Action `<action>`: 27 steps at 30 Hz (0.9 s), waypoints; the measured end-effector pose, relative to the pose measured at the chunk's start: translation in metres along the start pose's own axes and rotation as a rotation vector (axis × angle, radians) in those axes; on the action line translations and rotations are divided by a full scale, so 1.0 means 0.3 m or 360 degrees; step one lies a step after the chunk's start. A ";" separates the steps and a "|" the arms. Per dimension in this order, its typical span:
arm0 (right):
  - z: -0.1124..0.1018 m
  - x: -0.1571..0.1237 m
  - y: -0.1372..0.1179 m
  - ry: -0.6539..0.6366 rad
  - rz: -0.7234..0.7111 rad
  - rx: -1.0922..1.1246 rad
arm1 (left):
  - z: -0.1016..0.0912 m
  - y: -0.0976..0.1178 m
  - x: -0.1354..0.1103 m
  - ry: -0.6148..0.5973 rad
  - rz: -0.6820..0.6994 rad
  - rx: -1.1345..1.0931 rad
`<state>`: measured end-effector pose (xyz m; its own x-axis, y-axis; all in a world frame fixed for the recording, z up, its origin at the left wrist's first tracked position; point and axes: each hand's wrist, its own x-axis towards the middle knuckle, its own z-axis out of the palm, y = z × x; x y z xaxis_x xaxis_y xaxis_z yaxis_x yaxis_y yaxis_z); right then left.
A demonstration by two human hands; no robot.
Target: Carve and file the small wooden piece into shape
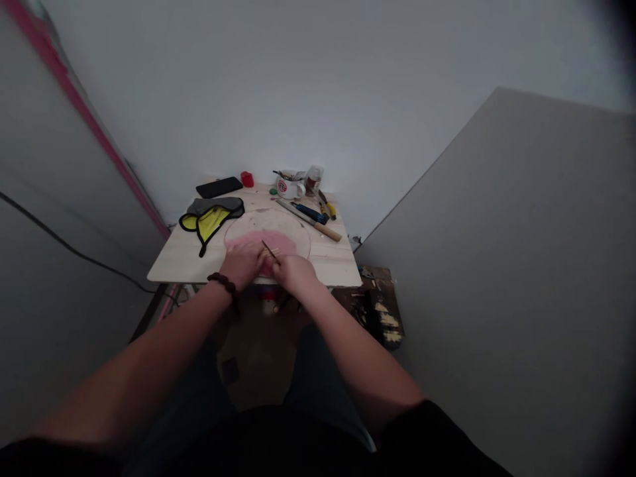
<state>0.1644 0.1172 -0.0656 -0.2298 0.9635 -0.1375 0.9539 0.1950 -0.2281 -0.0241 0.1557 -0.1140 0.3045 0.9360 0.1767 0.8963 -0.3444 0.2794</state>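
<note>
My right hand (295,273) is closed on a thin dark stick-like tool (269,249), which points up and left towards my other hand. My left hand (243,262), with a dark bead bracelet at the wrist, rests close beside it with curled fingers. A small pale thing shows between the hands, too small to make out. Both hands are over the pink patch (283,241) on a round board (258,218) at the table's front edge. What lies under my left fingers is hidden.
On the table (171,260) lie a grey and yellow cloth (211,218), a black phone-like slab (219,187), a red cap (247,179), a mug with tools (288,188), a jar (313,179), a wooden-handled saw-like tool (328,231) and pliers (328,207). Walls stand close around.
</note>
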 end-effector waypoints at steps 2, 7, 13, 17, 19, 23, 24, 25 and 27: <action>-0.007 0.037 -0.017 0.0000 -0.0005 0.0013 | 0.004 -0.005 0.001 -0.0008 -0.0004 0.0011; 0.000 -0.007 -0.007 0.0004 -0.0012 -0.0003 | -0.002 0.000 0.003 -0.0023 -0.0013 0.0020; -0.007 0.021 -0.008 -0.0015 -0.0013 -0.0006 | -0.003 0.000 0.001 -0.0014 -0.0005 -0.0003; -0.018 0.050 -0.025 -0.0029 -0.0026 0.0002 | -0.010 0.004 0.001 -0.0033 -0.0058 0.0006; -0.011 0.009 -0.010 -0.0026 -0.0015 -0.0015 | -0.012 0.007 0.002 -0.0023 -0.0059 0.0023; 0.001 -0.052 0.022 -0.0022 0.0010 -0.0040 | -0.004 0.006 0.003 0.0007 -0.0017 0.0016; 0.000 -0.043 0.019 -0.0022 0.0012 -0.0037 | -0.001 0.004 0.003 0.0014 -0.0019 0.0012; -0.004 -0.026 0.012 -0.0025 0.0011 -0.0030 | 0.001 0.002 0.003 0.0018 -0.0021 0.0010; -0.013 0.017 -0.008 -0.0031 -0.0003 -0.0016 | 0.005 -0.001 0.004 0.0017 -0.0022 0.0015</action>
<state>0.1618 0.1222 -0.0621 -0.2350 0.9594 -0.1559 0.9554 0.1985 -0.2186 -0.0237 0.1570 -0.1153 0.2887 0.9398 0.1830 0.9034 -0.3307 0.2729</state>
